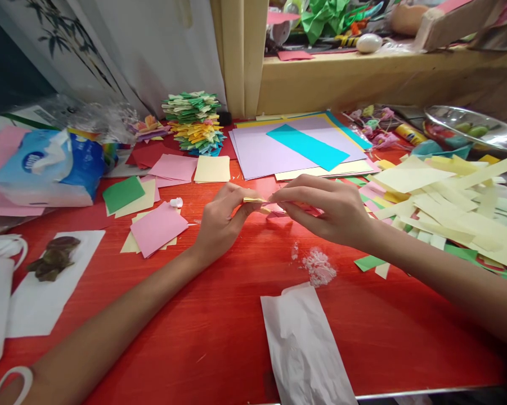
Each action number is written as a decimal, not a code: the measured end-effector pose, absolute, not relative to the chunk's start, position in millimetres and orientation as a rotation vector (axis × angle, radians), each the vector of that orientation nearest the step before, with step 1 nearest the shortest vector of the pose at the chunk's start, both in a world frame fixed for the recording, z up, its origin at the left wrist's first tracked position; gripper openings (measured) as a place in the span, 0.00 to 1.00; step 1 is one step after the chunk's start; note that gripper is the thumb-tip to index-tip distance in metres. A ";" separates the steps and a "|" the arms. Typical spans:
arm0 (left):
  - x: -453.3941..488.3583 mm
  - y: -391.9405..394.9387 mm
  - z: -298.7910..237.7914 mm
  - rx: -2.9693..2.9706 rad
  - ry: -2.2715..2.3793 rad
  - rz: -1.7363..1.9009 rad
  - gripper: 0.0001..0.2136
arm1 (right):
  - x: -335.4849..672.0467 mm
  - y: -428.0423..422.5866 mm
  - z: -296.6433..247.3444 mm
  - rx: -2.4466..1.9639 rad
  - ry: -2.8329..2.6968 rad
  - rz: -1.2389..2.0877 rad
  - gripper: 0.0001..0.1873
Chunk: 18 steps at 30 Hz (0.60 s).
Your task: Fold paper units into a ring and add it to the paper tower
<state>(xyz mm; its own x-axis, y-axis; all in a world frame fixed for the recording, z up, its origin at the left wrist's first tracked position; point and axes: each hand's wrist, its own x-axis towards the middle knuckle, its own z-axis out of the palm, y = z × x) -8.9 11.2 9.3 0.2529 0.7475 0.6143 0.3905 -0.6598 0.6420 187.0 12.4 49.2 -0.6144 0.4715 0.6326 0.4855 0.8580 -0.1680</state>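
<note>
Over the red table, my left hand (223, 219) pinches a small folded piece of yellow paper (254, 200) between thumb and fingers. My right hand (327, 205) meets it from the right, fingers closed on the same folded paper. Pink paper shows under and between the right fingers; whether it is joined to the yellow piece or lies behind is hidden. Just left of my left hand lie pink squares (159, 228) over pale yellow ones, with a small white cap-like piece (176, 202) beside them. Below my right hand sits a little heap of clear shreds (319, 267).
A stack of folded green, yellow and blue papers (196, 124) stands at the back. Lilac sheets (257, 152) carry a blue strip (308, 147). Cut strips (456, 202) pile at right, near a metal bowl (489, 126). A tissue pack (50, 169) and white paper (306, 349) lie about.
</note>
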 end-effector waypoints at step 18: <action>-8.4 11.7 9.4 2.215 1.027 1.386 0.04 | 185.6 12.5 49.3 -0.623 -2.317 -0.079 0.09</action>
<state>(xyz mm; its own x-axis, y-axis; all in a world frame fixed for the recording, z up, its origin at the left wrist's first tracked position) -8.4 11.7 9.4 0.2657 0.7232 0.6375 0.3998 -0.6844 0.6097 185.6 12.5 49.3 -0.6211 0.4129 0.6661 0.4574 0.8812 -0.1198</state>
